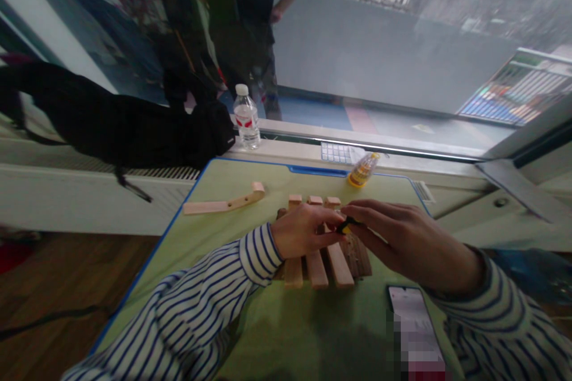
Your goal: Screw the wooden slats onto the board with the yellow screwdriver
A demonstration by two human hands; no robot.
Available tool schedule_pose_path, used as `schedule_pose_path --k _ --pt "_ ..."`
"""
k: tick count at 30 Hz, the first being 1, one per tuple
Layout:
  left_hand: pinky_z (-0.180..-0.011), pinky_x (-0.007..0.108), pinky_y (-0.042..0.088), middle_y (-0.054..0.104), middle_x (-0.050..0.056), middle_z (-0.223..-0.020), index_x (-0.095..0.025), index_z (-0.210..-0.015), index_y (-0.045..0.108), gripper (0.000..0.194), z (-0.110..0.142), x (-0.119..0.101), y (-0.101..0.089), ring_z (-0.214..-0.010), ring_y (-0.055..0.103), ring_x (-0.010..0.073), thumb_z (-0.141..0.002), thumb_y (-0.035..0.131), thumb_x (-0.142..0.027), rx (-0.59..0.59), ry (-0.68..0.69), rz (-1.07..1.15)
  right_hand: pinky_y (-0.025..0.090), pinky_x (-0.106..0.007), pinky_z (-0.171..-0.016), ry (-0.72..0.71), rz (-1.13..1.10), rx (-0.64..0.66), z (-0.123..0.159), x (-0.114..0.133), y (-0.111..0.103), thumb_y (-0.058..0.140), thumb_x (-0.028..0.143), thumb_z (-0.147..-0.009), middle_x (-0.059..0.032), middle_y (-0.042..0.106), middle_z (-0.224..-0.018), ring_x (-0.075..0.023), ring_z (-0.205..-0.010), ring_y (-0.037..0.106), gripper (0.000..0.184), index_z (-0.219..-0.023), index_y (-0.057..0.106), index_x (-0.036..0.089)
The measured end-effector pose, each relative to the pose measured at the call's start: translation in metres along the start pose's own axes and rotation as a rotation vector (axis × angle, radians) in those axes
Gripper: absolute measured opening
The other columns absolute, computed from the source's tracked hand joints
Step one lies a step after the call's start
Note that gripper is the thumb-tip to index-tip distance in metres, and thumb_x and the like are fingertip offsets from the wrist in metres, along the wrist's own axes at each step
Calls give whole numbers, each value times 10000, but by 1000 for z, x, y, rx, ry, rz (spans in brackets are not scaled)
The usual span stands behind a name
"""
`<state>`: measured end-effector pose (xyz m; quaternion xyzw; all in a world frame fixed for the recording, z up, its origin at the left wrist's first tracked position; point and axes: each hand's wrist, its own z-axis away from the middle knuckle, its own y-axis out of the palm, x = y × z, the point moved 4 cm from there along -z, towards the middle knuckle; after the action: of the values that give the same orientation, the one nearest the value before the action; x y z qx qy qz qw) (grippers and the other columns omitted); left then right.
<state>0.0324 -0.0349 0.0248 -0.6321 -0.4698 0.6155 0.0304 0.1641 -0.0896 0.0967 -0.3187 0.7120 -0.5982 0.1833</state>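
Worked with both bare hands nearly together over a pale green tabletop with a blue edge (263,321), in blue-and-white striped sleeves (261,253). Pinched a small black-and-yellow object (344,227) between thumb and fingertips of the left hand (299,229), just above a cluster of wooden pieces. Held the right hand (402,238) up against the same object, fingers stretched forward and thumb below; could not tell whether with a grip of its own. Had three long, pale wooden bars with blocks at their far ends (317,271) lying side by side beneath, next to a brown, ridged wooden piece (361,257). Had a curved, pale wooden piece with dark holes (214,206) off to the left, a lit smartphone (413,315) near the right forearm, and a clear, yellow-capped bottle of amber liquid (363,171) leaning at the table's far edge
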Motion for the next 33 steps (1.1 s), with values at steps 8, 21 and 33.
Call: schedule_pose_path --k 8,21,33 --pt "-661 203 377 591 -5 -799 -162 -940 587 123 0 -1 1 -732 535 103 -869 494 -200 32 85 10 524 -332 -751 26 33 -7 -1 -1 1 433 277 -913 -51 640 -1079 -175 -865 638 261 -1147 508 187" --pt "-687 210 404 630 4 -885 -177 -994 599 168 0 1 1 -758 559 107 -846 529 -218 21 56 2 515 -320 -705 17 66 -87 -1 0 6 475 269 -895 -56 650 -1050 -181 -823 640 244 -1113 522 170" --pt "-661 194 415 662 -5 -882 -200 -1010 631 196 1 2 -2 -749 580 103 -830 572 -249 -25 -21 14 508 -341 -807 48 1 25 -2 -1 3 472 315 -890 -62 586 -1186 -184 -972 602 375 -1245 443 197"
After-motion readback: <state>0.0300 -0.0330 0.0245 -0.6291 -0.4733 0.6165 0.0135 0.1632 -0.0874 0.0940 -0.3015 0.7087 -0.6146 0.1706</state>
